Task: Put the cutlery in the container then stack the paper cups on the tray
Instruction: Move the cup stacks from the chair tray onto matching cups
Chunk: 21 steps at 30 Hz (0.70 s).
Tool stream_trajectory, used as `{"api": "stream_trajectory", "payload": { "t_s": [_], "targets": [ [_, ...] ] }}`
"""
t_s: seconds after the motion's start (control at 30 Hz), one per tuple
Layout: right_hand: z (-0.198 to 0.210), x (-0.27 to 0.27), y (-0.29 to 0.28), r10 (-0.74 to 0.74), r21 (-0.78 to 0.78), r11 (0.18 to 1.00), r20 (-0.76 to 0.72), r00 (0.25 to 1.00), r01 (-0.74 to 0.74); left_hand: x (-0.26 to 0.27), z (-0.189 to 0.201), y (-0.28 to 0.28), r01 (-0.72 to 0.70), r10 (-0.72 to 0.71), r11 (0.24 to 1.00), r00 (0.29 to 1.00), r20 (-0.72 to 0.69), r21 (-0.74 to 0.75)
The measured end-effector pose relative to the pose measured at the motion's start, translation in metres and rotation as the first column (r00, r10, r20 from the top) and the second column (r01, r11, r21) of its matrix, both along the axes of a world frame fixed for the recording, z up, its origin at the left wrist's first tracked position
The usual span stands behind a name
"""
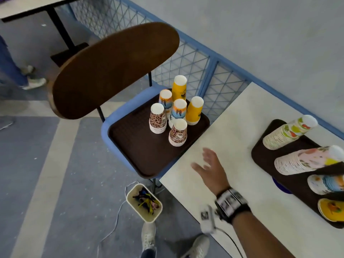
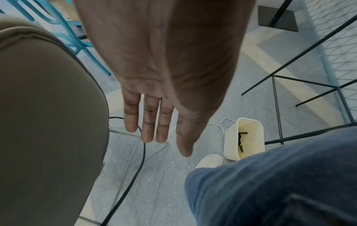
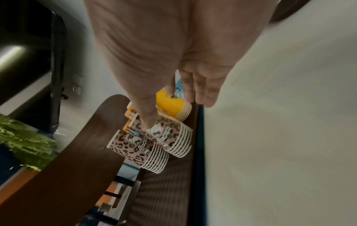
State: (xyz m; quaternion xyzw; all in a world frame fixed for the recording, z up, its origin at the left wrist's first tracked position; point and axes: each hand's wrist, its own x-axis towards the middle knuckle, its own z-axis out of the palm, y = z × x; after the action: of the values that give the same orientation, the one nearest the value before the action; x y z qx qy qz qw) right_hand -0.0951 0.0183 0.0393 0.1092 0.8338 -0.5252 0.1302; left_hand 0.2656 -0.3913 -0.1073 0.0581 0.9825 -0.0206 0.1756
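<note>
A brown tray [image 1: 141, 151] lies on a blue chair seat and carries several upside-down stacks of paper cups: leopard-print stacks [image 1: 157, 119], yellow stacks [image 1: 194, 111] and blue-orange stacks [image 1: 179, 108]. My right hand [image 1: 206, 164] hovers open with fingers spread over the white table's [image 1: 242, 192] left corner, beside that tray. In the right wrist view, the right hand [image 3: 179, 110] is empty, with the leopard-print stacks [image 3: 173, 137] just beyond it. My left hand [image 2: 166, 145] hangs open by my leg. On the floor, a cream container [image 1: 130, 194] [image 2: 231, 137] holds coloured plastic cutlery [image 1: 146, 201].
A second brown tray [image 1: 264, 151] on the table's right side holds more cup stacks [image 1: 290, 131]. The chair's brown backrest [image 1: 111, 71] rises left of the seat. A blue mesh railing [image 1: 212, 64] runs behind. Cables [image 2: 142, 152] trail on the floor near my shoes [image 1: 148, 237].
</note>
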Motion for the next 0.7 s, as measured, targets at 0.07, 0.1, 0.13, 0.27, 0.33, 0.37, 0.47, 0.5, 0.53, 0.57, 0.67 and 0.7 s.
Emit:
{"api": "stream_trajectory", "payload": {
  "t_s": [0.07,0.1,0.13,0.27,0.33,0.37,0.47,0.5,0.53,0.57,0.67,0.7],
  "targets": [
    [-0.012,-0.044,-0.040,-0.053,-0.011,0.999,-0.045,0.998,0.053,-0.020,-0.001,-0.009,0.006,-0.005,0.999,1.000,-0.010,0.045],
    [-0.022,-0.059,-0.055,-0.086,-0.018,0.996,-0.060,0.995,0.085,-0.030,-0.001,-0.014,0.011,-0.010,0.998,1.000,-0.013,0.064],
    [-0.028,-0.073,-0.069,-0.111,-0.024,0.994,-0.079,0.991,0.110,-0.040,-0.001,-0.018,0.011,-0.009,0.996,1.000,-0.015,0.083],
    [-0.057,-0.103,-0.103,-0.225,-0.038,0.974,-0.126,0.966,0.222,-0.084,0.004,-0.036,-0.031,0.031,0.983,1.000,0.000,0.182],
    [-0.065,-0.108,-0.108,-0.259,0.001,0.965,-0.139,0.956,0.262,-0.104,0.010,-0.043,-0.052,0.048,0.967,0.999,0.024,0.250],
    [-0.068,-0.109,-0.109,-0.265,0.015,0.963,-0.150,0.952,0.270,-0.110,0.012,-0.048,-0.072,0.066,0.955,0.997,0.030,0.289],
    [-0.076,-0.114,-0.110,-0.260,0.052,0.961,-0.180,0.949,0.273,-0.123,0.020,-0.056,-0.154,0.140,0.903,0.988,0.064,0.400],
    [-0.078,-0.114,-0.110,-0.254,0.064,0.961,-0.193,0.948,0.270,-0.125,0.024,-0.058,-0.153,0.143,0.895,0.988,0.055,0.418],
    [-0.079,-0.114,-0.110,-0.248,0.077,0.960,-0.201,0.948,0.267,-0.126,0.028,-0.059,-0.149,0.141,0.886,0.989,0.049,0.439],
    [-0.080,-0.113,-0.109,-0.244,0.084,0.960,-0.207,0.947,0.265,-0.127,0.032,-0.058,-0.130,0.124,0.888,0.991,0.043,0.441],
    [-0.080,-0.112,-0.109,-0.236,0.089,0.961,-0.219,0.947,0.260,-0.130,0.045,-0.055,-0.191,0.166,0.794,0.981,0.095,0.578],
    [-0.080,-0.112,-0.109,-0.230,0.088,0.963,-0.223,0.947,0.255,-0.134,0.049,-0.055,-0.186,0.177,0.782,0.981,0.074,0.595]
  ]
}}
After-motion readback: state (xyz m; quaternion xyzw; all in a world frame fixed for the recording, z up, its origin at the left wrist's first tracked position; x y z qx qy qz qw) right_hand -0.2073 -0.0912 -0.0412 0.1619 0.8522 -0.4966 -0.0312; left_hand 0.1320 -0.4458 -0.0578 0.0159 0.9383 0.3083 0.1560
